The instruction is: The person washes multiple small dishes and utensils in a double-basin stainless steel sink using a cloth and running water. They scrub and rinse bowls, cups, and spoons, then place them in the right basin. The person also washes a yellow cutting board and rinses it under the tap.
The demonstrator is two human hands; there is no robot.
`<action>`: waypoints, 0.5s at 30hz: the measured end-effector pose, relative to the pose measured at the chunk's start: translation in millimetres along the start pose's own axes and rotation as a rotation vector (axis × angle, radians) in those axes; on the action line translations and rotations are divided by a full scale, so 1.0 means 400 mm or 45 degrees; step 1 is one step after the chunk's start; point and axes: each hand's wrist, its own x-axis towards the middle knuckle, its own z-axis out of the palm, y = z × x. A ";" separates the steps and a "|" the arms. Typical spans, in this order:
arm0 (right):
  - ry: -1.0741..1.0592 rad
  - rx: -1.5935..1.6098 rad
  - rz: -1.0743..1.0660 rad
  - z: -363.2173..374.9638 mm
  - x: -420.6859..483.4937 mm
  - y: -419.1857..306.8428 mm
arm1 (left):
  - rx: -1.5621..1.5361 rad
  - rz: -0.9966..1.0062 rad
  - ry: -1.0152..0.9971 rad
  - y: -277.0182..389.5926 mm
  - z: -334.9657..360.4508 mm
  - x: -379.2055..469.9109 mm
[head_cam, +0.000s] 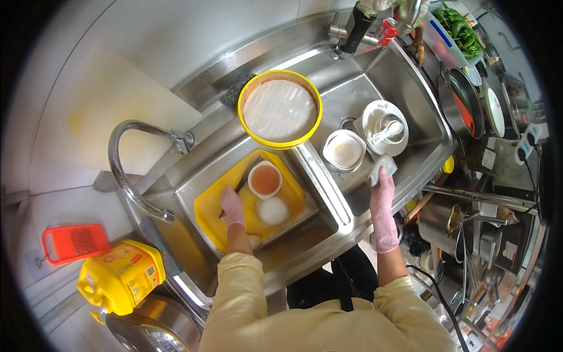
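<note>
My left hand (232, 207), in a pink glove, reaches down into a yellow plastic tub (210, 196) in the left sink basin. Its fingers are at a dark, slender utensil (246, 176); whether they grip it I cannot tell. Beside it in the tub are a white container of reddish-brown liquid (265, 179) and a round white piece of dishware (273, 211). My right hand (383, 198), also gloved in pink, holds a grey scouring cloth (382, 169) over the front of the right basin. Just beyond the cloth are stacked white bowls (344, 151) and a white plate (383, 110) bearing a metal bowl and white spoons (388, 132).
A yellow-rimmed round sieve (280, 145) straddles the basin divider (325, 185), near a dark scouring pad (236, 90). The curved faucet (132, 185) arches over the left basin's side. A yellow jug (125, 277) and red grater (79, 242) stand left; pans (462, 105) crowd the right.
</note>
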 end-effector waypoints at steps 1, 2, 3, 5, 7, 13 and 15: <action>-0.006 0.048 0.054 0.012 -0.003 0.001 | -0.035 0.004 -0.062 -0.015 -0.001 -0.018; -0.131 0.021 0.115 0.017 -0.011 -0.006 | -0.051 0.073 -0.045 -0.039 -0.006 -0.038; -0.205 0.062 0.234 0.025 -0.021 -0.008 | -0.069 0.144 -0.018 -0.068 -0.014 -0.059; -0.302 0.175 0.340 0.051 -0.034 -0.006 | -0.179 0.134 -0.090 -0.107 -0.031 -0.101; -0.456 0.304 0.422 0.081 -0.061 0.004 | -0.362 -0.001 -0.224 -0.154 -0.064 -0.152; -0.616 0.451 0.938 0.128 -0.190 0.058 | -0.848 0.019 -0.436 -0.188 -0.249 -0.271; -0.734 0.498 0.886 0.147 -0.222 0.073 | -0.983 -0.060 -0.464 -0.158 -0.322 -0.326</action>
